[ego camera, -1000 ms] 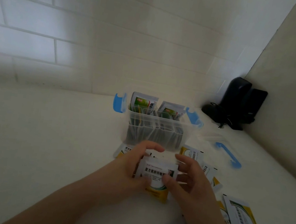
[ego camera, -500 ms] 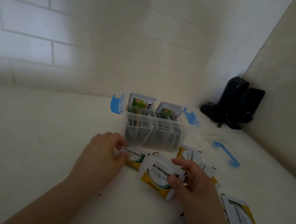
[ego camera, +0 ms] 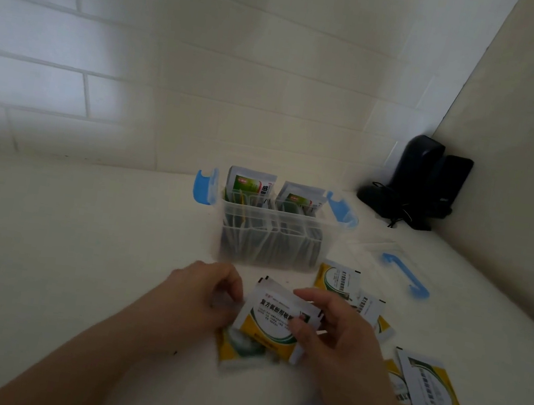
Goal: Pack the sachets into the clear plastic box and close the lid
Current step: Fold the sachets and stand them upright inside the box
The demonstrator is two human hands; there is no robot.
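A pale tiled wall (ego camera: 176, 60) meets a plain side wall at the right, and below them runs a cream bench (ego camera: 62, 241) with a black device (ego camera: 424, 184) and its cable tucked into the corner. The clear plastic box (ego camera: 270, 237) stands open near the middle of the bench, its two blue latches (ego camera: 205, 186) swung outward, one at each end; it is packed with upright sachets, and two green-labelled sachets (ego camera: 250, 184) stand taller than the rim at the back. Its clear lid (ego camera: 397, 270), with one blue handle, lies flat on the bench to the right of the box, apart from it. In front of the box the left hand (ego camera: 199, 296) and the right hand (ego camera: 336, 334) both pinch a held sachet (ego camera: 279, 322), white above and yellow below, printed with black Chinese characters too blurred to read with confidence; its long axis runs away from the person, white end toward the box, tilted a little left. A second, smeared sachet (ego camera: 242, 349) seems to sit beneath it under the left grip. Around the right arm lie about five loose sachets (ego camera: 431, 390) of the same white-and-yellow print, flat and pointing various ways.
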